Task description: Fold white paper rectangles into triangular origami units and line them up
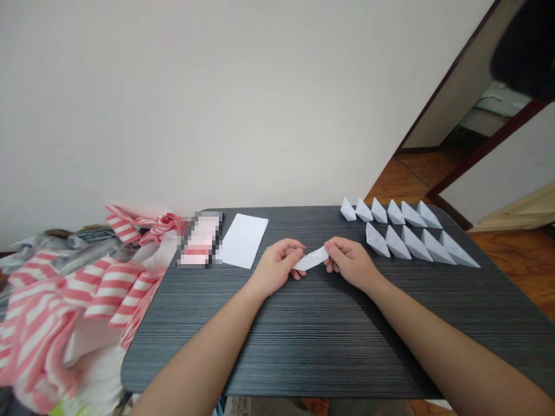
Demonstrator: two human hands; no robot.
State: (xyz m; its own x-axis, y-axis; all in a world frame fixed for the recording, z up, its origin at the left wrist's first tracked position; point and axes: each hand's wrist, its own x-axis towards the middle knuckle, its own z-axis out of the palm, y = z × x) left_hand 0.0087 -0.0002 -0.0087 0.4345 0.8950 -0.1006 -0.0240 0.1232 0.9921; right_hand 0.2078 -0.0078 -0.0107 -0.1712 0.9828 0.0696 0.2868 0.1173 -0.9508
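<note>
Between my two hands, above the middle of the dark table, is a small folded piece of white paper, tilted up towards the right. My left hand pinches its left end between thumb and fingers. The right end is gripped by my right hand, thumb on top. Some of the fingertips are hidden behind the paper. To the right of my right hand stand folded paper boats in two rows, several in each. Left of my left hand lie flat white sheets of paper.
A phone, its screen blurred out, lies at the table's back left. Red-and-white striped cloth is heaped beside the left edge. A pale wall rises behind the table; a doorway opens at right.
</note>
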